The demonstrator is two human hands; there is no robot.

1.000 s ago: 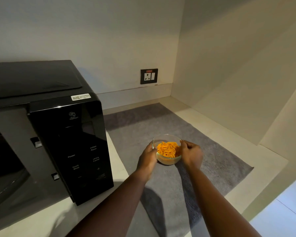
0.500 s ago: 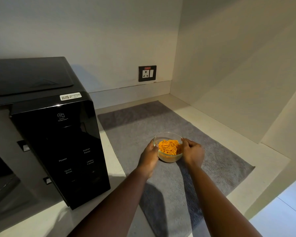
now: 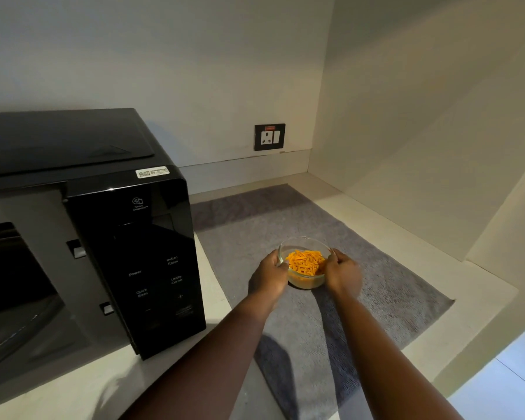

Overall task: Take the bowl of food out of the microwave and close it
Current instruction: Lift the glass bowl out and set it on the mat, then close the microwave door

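Glass bowl (image 3: 304, 269) of orange food, clasped between left hand (image 3: 269, 275) and right hand (image 3: 343, 273) on grey mat (image 3: 385, 286); open microwave (image 3: 82, 237) lies leftward, nearer left hand.

Grey rectangular cloth mat (image 3: 376, 283) spread flat on pale cream stone countertop (image 3: 473, 286), reaching almost to the back wall. Black-framed wall socket plate with white switch and small red indicator (image 3: 269, 137) set low on off-white back wall (image 3: 194, 71). Plain cream side wall (image 3: 422, 116) on the right, meeting it at the corner.
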